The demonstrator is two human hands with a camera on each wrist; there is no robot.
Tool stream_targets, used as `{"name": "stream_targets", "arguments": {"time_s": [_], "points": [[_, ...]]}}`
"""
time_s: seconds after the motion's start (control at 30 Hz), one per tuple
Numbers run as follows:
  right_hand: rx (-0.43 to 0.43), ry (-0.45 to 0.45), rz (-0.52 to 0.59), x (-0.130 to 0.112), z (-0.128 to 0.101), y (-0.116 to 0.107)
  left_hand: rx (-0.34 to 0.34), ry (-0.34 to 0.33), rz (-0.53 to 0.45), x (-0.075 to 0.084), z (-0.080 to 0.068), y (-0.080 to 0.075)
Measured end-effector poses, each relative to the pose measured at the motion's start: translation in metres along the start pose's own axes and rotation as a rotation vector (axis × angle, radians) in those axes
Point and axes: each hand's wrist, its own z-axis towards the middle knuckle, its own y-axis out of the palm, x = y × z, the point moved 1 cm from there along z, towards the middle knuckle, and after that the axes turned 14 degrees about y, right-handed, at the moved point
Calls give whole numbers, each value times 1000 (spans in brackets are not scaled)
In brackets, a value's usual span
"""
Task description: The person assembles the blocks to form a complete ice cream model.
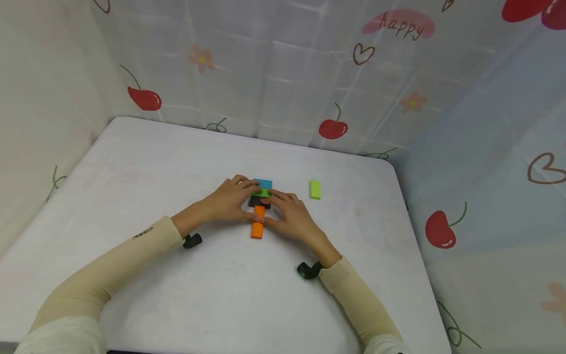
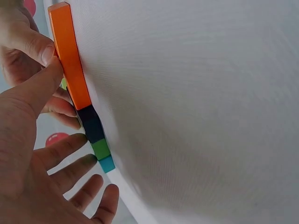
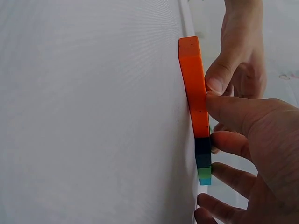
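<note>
Blocks lie in a row on the white table: a blue block (image 1: 264, 184) farthest off, a green block (image 1: 261, 192) against it, then a black block (image 1: 258, 201). An orange block (image 1: 257, 230) runs lengthwise from the black one toward me. From the left, my left hand (image 1: 227, 200) reaches over the row with its fingers spread, fingertips at the green and black blocks. My right hand (image 1: 294, 216) mirrors it on the other side. Both thumbs meet on top of the orange block, as the left wrist view's orange block (image 2: 69, 56) shows.
A lone light green block (image 1: 315, 190) stands on the table (image 1: 212, 295) to the right of the row. Dark wrist-camera mounts hang under both sleeves, the right mount (image 1: 308, 270) close above the tabletop. A cherry-printed curtain (image 1: 265, 73) borders the far edge.
</note>
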Motion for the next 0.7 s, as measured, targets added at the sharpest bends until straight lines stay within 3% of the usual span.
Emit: {"name": "stream_targets", "arguments": {"time_s": [0.23, 0.43, 0.57, 0.7], "points": [[-18, 3, 27, 0, -1, -3, -7, -5, -11, -2, 0, 3], [-104, -7, 157, 9, -2, -20, -6, -19, -29, -2, 0, 4], [-46, 46, 252, 24, 0, -39, -3, -35, -44, -1, 0, 4], [58, 146, 265, 47, 2, -56, -9, -45, -53, 0, -1, 4]]}}
